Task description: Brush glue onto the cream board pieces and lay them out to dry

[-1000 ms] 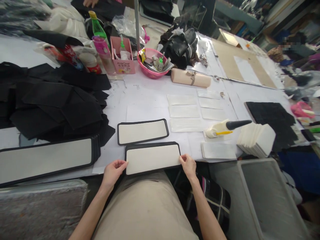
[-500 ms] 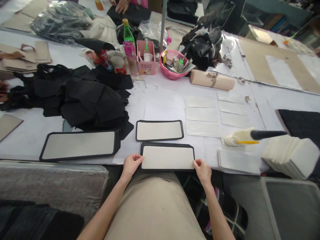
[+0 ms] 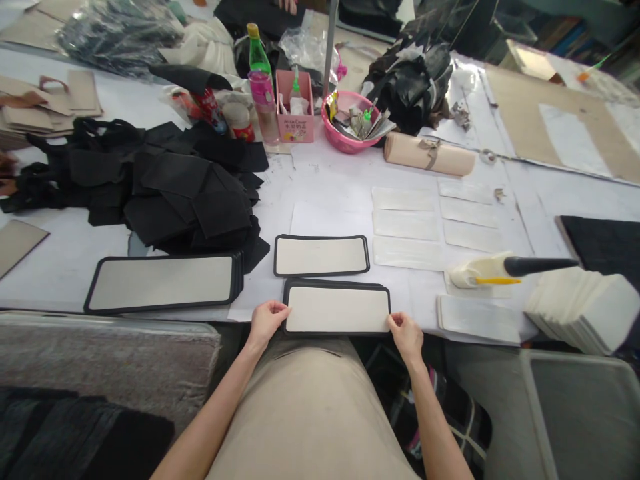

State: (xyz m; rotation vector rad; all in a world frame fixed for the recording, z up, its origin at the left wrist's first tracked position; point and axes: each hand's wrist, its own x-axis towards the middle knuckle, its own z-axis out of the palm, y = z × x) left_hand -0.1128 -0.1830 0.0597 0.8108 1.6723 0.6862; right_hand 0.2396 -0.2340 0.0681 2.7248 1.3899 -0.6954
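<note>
A white panel with a black border (image 3: pixel 338 309) lies on top of a small stack at the table's front edge. My left hand (image 3: pixel 269 324) pinches its left edge. At its right edge, my right hand (image 3: pixel 405 335) has fingers and thumb closed on the border. Just behind lies a similar panel stack (image 3: pixel 321 256), touched by neither hand. A longer black-edged stack (image 3: pixel 163 284) sits to the left. Farther right are thin whitish strips (image 3: pixel 406 225) in two columns.
Black pieces (image 3: pixel 185 187) are heaped at left. A pink basin (image 3: pixel 350 123), pink box (image 3: pixel 295 113) and bottle (image 3: pixel 263 93) stand behind. At right are a glue container with a dark-handled brush (image 3: pixel 475 270) and a white stack (image 3: pixel 583 307). A co-worker's hand (image 3: pixel 288 5) shows at the top.
The view has shifted slightly, so the table's contents sit a little higher in it. Both my hands keep their hold on the panel. The co-worker's hand at the top has moved right.
</note>
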